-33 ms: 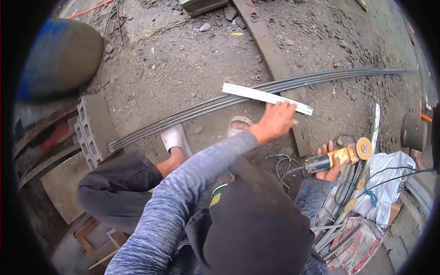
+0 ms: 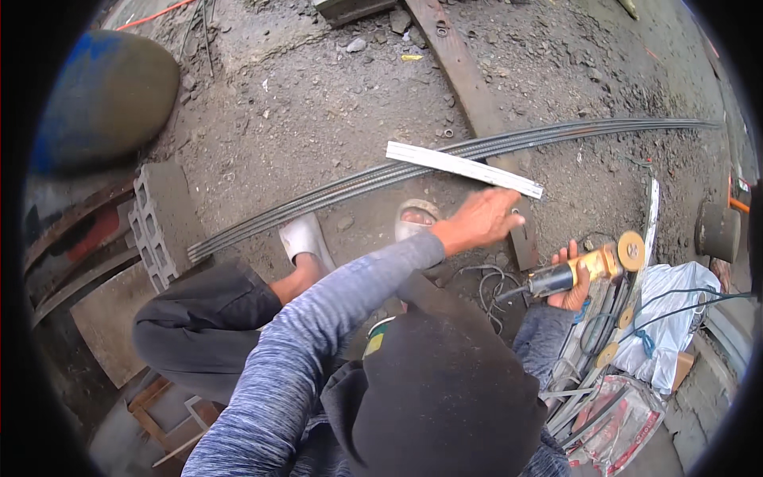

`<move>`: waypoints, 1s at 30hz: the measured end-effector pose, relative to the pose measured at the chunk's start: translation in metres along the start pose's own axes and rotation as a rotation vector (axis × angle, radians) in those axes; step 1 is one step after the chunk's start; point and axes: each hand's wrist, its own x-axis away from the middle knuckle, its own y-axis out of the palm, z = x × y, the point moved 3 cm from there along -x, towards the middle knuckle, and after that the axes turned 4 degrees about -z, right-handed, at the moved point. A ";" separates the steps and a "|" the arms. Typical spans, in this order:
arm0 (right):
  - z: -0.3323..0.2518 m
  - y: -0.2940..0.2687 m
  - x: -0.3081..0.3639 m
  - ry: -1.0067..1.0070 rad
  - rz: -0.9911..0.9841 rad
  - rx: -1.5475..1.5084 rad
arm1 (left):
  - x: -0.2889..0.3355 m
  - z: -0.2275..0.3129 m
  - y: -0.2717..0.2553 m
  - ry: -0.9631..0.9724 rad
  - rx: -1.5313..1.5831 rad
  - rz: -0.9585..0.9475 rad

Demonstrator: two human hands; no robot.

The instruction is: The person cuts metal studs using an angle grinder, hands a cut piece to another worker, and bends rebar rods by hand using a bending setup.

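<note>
My right hand (image 2: 574, 292) grips a yellow and black angle grinder (image 2: 568, 274), with a worn tan disc (image 2: 631, 252) at its far right end. The grinder is held above the ground beside the cable coil. Its fingers wrap round the body. My left hand (image 2: 482, 219), fingers stretched out and a little blurred, hovers just on the near side of a long white strip (image 2: 453, 164) with thin dark lines along it; the hand holds nothing. The strip lies slantwise across a bundle of steel rebars (image 2: 334, 189), which runs from lower left to upper right.
A wooden plank (image 2: 461, 71) passes under the rebars. Their left end lies by a hollow concrete block (image 2: 159, 222). A grey cable (image 2: 494, 298) coils near my feet. Spare discs (image 2: 607, 354), a silvery plastic sheet (image 2: 664, 318) and metal offcuts lie at right.
My left hand has come off the white strip and drawn slightly toward me. The strip, the rebars and the grinder stay nearly where they were.
</note>
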 end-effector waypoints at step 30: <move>0.043 0.073 -0.014 -0.020 0.340 -0.229 | 0.026 0.034 0.023 -0.223 -0.078 -0.283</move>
